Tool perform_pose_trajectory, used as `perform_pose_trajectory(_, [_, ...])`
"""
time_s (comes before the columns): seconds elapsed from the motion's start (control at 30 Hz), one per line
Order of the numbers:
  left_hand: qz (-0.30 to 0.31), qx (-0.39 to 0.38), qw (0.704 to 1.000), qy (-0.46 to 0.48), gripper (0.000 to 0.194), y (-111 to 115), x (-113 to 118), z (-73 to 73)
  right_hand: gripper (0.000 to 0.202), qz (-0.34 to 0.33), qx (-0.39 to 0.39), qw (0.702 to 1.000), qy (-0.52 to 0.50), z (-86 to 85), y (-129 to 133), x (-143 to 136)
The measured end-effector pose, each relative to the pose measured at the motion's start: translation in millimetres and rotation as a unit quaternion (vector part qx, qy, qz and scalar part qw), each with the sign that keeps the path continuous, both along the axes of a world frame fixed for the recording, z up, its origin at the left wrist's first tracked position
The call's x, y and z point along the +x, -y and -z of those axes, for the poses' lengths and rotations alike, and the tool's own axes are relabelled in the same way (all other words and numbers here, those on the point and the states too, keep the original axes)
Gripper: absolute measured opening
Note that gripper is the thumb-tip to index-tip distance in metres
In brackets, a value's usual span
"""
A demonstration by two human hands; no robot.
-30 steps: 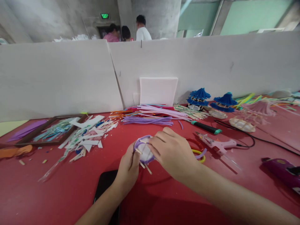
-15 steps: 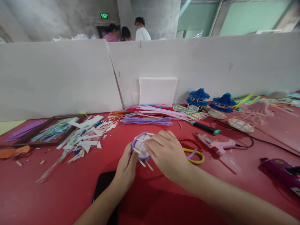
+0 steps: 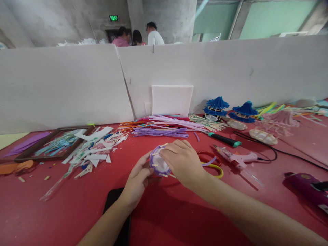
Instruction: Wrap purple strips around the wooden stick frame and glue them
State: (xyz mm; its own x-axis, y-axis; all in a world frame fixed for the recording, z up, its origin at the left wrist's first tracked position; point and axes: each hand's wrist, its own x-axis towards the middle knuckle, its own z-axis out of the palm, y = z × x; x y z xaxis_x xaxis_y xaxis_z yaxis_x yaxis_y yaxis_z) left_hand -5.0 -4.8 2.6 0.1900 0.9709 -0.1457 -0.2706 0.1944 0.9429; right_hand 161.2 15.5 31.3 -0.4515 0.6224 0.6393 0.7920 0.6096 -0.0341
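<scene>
Between my two hands, above the red table, is a small round craft piece (image 3: 161,164) with a white base, a purple pipe cleaner rim and short wooden sticks poking out. My left hand (image 3: 137,181) grips it from the left, thumb at the near edge. My right hand (image 3: 182,162) has its fingers closed on the right side of the rim; the fingertips are partly hidden. A loose purple strip of pipe cleaner (image 3: 210,161) sticks out beyond the right hand, its other end out of sight. It passes over red and yellow loop handles (image 3: 217,173) lying on the table.
A black phone (image 3: 112,198) lies near my left forearm. Purple pipe cleaners (image 3: 161,132) lie ahead, paper scraps (image 3: 98,148) to the left. At right are a pink glue gun (image 3: 241,159) with its cord, a green-black handled tool (image 3: 225,139) and blue-roofed models (image 3: 216,107).
The craft piece has moved slightly right and turned, so its sticks point differently. My left hand has shifted its hold around the edge. The loose strip has risen a little.
</scene>
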Motion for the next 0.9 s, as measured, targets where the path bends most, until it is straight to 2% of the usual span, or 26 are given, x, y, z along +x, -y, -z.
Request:
perform_pose_trajectory(0.1, [-0.019, -0.020, 0.999, 0.021, 0.035, -1.4, 0.0, 2.0, 0.008, -0.017, -0.006, 1.000, 0.017, -1.0, -0.3, -0.3])
perform_pose_trajectory(0.23, [-0.054, 0.006, 0.999, 0.001, 0.026, -5.8, -0.1, 5.9, 0.007, -0.039, -0.009, 0.999, 0.016, -0.2, -1.7, 0.6])
perform_pose_trajectory(0.4, [-0.035, 0.011, 0.999, 0.002, 0.031, -8.2, -0.1, 4.3, 0.005, -0.059, 0.022, 0.998, -0.009, 2.9, -4.5, 2.9])
perform_pose_trajectory(0.57, [-0.033, -0.002, 0.999, -0.007, 0.038, -6.6, -1.6, 4.6, 0.008, -0.037, 0.023, 0.998, -0.038, 2.4, -3.8, 3.5])
perform_pose_trajectory(0.77, [-0.025, -0.025, 0.999, 0.001, 0.037, -5.1, -0.4, 0.6, 0.011, -0.024, -0.022, 0.998, -0.054, -0.4, -2.8, 1.4])
perform_pose_trajectory(0.9, [-0.054, -0.009, 0.998, -0.015, 0.034, -5.7, 0.6, -3.1, 0.014, -0.030, -0.027, 0.998, -0.058, -1.0, -2.9, -0.1])
